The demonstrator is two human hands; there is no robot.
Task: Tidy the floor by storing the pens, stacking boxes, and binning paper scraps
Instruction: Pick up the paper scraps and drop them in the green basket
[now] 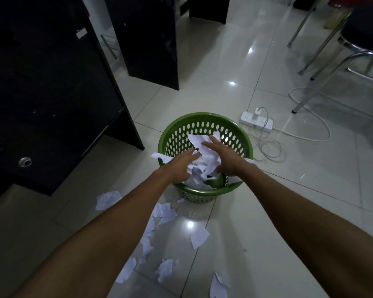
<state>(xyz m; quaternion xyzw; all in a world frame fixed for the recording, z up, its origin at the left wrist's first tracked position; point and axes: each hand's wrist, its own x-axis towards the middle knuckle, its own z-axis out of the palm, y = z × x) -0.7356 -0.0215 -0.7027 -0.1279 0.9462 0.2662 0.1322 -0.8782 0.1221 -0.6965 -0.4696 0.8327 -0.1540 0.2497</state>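
Both forearms stretched fwd over tiled floor (299,158), meeting above green bin (205,192). L hand (179,166) and R hand (224,160): fingers mostly straight, grip apart, palms pressing paper wad (205,160) betw. them over bin mouth. Loose scraps (166,212) on floor near bin, under L arm.

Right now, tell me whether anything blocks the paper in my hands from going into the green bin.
Nothing visible does. The left hand and right hand carry the bundle of torn white lined paper right over the green perforated plastic basket, whose mouth is open, with no lid.
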